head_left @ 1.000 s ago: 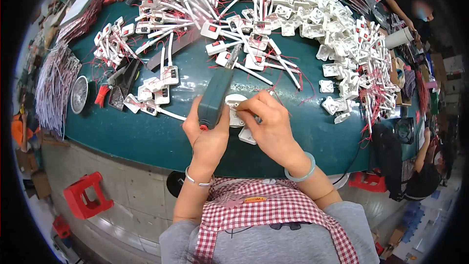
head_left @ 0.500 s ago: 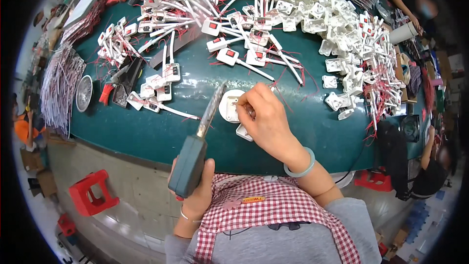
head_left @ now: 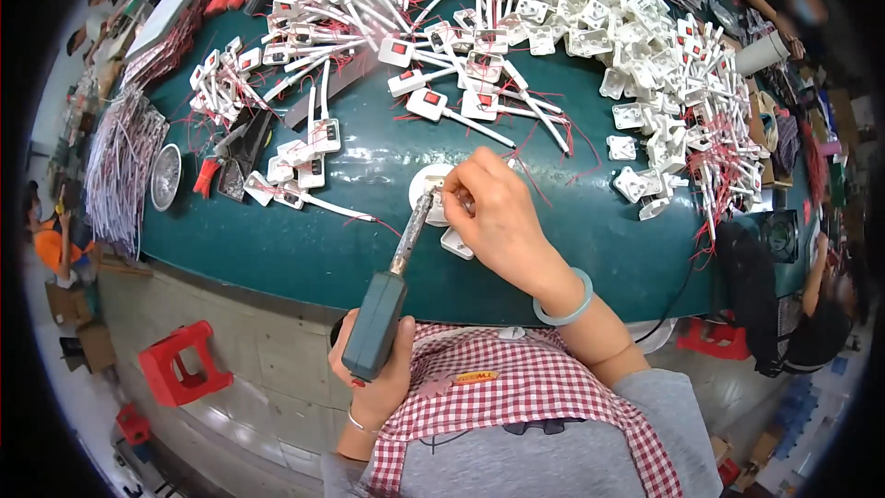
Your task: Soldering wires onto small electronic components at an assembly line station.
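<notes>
My left hand (head_left: 383, 394) is wrapped round the dark green grip of a soldering iron (head_left: 375, 325). The iron's scuffed metal barrel slants up and to the right, its tip over a round white holder (head_left: 418, 186) on the table. Above that holder's right side, my right hand (head_left: 498, 212) has thumb and fingers pinched together; what they hold is hidden. A small white plastic housing (head_left: 456, 243) lies just under my right hand, partly covered by it.
White switch housings with red rockers (head_left: 426, 104) and wires lie beyond my hands. A heap of open white housings (head_left: 590, 37) fills the back right. To the left are a metal bowl (head_left: 166, 177) and bundled wires (head_left: 124, 166). A red stool (head_left: 184, 364) stands on the floor.
The soldering iron has swung lower and to the right, bringing its tip onto the round holder beside my right fingers. My right hand stays pinched in nearly the same place.
</notes>
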Motion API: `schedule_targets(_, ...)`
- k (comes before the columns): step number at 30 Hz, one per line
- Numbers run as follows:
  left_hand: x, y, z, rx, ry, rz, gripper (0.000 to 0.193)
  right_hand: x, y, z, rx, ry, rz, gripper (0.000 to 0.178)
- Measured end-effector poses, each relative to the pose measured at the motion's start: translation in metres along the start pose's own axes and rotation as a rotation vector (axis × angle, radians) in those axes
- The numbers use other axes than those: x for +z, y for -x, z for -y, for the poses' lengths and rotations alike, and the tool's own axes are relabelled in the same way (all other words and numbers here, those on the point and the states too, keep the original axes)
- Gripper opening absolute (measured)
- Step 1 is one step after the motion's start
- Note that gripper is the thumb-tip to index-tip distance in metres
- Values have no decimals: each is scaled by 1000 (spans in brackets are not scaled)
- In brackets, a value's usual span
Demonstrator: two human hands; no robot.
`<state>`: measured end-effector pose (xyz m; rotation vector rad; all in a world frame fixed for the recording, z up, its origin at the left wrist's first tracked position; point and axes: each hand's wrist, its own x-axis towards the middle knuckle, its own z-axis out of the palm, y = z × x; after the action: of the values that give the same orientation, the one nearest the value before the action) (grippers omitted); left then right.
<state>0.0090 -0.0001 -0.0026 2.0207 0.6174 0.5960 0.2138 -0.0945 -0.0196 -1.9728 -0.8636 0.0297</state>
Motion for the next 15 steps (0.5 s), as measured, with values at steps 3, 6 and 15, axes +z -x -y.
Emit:
schedule_targets(3, 2, 2, 1, -13, 14, -10, 17, 1, 0, 1, 0, 9, 3, 11)
schedule_targets(6, 1, 1, -4, -9, -5, -8, 17, 0, -1, 2, -9, 15, 3, 11)
schedule_targets(15, 0, -1, -6, -21, 10, 0, 15, 0, -2, 1, -2, 22, 2, 11)
